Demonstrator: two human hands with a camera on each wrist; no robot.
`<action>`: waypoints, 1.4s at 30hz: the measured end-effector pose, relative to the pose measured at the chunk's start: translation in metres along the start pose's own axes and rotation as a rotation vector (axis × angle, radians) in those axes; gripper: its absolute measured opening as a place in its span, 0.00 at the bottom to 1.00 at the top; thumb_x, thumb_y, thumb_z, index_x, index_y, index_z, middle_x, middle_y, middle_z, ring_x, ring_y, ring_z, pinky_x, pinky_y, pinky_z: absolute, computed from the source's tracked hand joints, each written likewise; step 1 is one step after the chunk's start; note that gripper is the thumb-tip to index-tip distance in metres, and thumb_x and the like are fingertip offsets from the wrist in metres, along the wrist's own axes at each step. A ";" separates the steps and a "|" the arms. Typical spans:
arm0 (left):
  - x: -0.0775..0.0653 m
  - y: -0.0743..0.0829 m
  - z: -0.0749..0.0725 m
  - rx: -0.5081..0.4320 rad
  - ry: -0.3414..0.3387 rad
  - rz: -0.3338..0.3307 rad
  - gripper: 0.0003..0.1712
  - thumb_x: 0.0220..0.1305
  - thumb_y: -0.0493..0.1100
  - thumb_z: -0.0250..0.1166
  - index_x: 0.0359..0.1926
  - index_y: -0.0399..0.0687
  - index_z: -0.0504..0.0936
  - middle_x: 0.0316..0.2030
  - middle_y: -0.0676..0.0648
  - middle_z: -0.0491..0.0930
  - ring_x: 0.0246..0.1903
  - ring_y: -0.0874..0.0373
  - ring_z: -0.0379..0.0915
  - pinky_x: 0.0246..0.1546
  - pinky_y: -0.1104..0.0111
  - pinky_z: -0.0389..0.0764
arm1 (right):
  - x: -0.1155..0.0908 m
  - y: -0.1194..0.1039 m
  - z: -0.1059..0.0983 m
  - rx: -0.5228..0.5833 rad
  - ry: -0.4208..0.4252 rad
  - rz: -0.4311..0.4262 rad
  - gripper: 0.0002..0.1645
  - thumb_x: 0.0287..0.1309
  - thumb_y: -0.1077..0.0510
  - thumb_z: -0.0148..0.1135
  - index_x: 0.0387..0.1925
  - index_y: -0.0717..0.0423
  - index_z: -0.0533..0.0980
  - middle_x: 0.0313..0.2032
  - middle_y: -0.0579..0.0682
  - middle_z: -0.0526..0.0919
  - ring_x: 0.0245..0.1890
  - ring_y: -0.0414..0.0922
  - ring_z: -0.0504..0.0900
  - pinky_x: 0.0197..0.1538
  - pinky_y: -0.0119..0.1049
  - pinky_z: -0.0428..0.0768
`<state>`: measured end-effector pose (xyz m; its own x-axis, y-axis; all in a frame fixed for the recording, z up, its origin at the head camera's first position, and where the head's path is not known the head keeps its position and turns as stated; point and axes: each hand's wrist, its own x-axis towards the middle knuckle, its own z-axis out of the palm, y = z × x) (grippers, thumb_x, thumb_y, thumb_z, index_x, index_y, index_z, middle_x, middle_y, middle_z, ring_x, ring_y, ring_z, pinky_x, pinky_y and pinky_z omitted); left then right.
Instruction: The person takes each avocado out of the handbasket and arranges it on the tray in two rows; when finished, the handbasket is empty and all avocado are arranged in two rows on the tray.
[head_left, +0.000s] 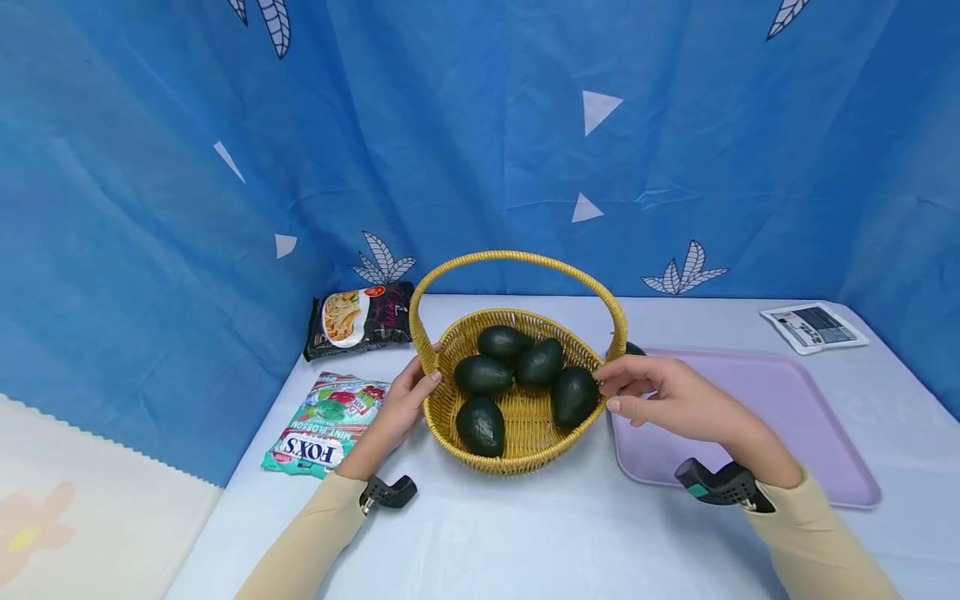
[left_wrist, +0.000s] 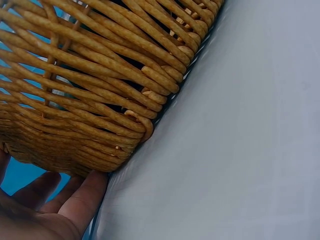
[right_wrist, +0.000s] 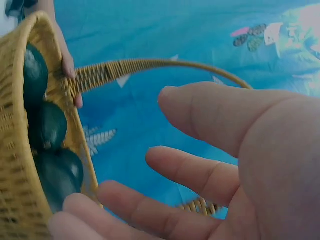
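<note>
Head view: the wicker basket (head_left: 525, 421) is mid-worktop (head_left: 525, 533), between the left edge and the lilac tray (head_left: 757, 408) nearer the right edge. The left hand (head_left: 393, 408) grips its rim by the foot of the handle (head_left: 517, 257), probably to steady it; the right hand (head_left: 667, 396) reaches the opposite rim, thumb apart from loosely bent fingers. Five avocados (head_left: 480, 427) lie inside, the high wall likely keeping them from rolling.

Left wrist view: fingertips meet the rim, perhaps bracing the wickerwork.

Right wrist view: that hand is spread wide, holding nothing, leaving the handle unclasped.
</note>
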<state>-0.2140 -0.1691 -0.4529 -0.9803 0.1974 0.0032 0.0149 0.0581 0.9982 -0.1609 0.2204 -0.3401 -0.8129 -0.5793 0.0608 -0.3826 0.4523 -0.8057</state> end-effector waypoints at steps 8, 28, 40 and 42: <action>-0.002 0.000 -0.005 -0.008 0.013 -0.018 0.32 0.78 0.42 0.53 0.79 0.55 0.58 0.76 0.38 0.61 0.72 0.42 0.62 0.58 0.69 0.82 | 0.013 -0.007 0.024 -0.009 -0.046 -0.020 0.27 0.68 0.56 0.64 0.65 0.61 0.73 0.62 0.63 0.79 0.50 0.42 0.86 0.48 0.33 0.87; -0.003 -0.004 0.001 -0.003 0.006 0.003 0.33 0.77 0.42 0.54 0.79 0.53 0.58 0.75 0.37 0.62 0.71 0.41 0.63 0.62 0.62 0.81 | 0.078 -0.014 0.074 -0.135 -0.189 -0.067 0.29 0.67 0.48 0.64 0.66 0.55 0.75 0.60 0.62 0.81 0.44 0.41 0.86 0.48 0.35 0.85; 0.000 -0.001 0.000 0.001 0.001 -0.007 0.33 0.78 0.43 0.54 0.79 0.55 0.58 0.75 0.36 0.63 0.71 0.41 0.63 0.64 0.59 0.79 | 0.106 -0.019 0.106 -0.204 -0.275 0.002 0.32 0.66 0.48 0.65 0.69 0.50 0.72 0.45 0.48 0.83 0.30 0.40 0.78 0.41 0.36 0.79; 0.000 -0.002 0.000 -0.018 -0.008 -0.004 0.33 0.78 0.43 0.54 0.79 0.54 0.58 0.74 0.36 0.63 0.71 0.42 0.63 0.64 0.61 0.79 | 0.107 -0.018 0.111 -0.225 -0.268 0.007 0.32 0.66 0.48 0.65 0.69 0.49 0.73 0.55 0.49 0.83 0.43 0.45 0.82 0.53 0.42 0.82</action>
<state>-0.2140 -0.1690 -0.4544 -0.9787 0.2054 -0.0011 0.0077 0.0416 0.9991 -0.1927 0.0753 -0.3847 -0.6830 -0.7197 -0.1247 -0.4893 0.5775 -0.6535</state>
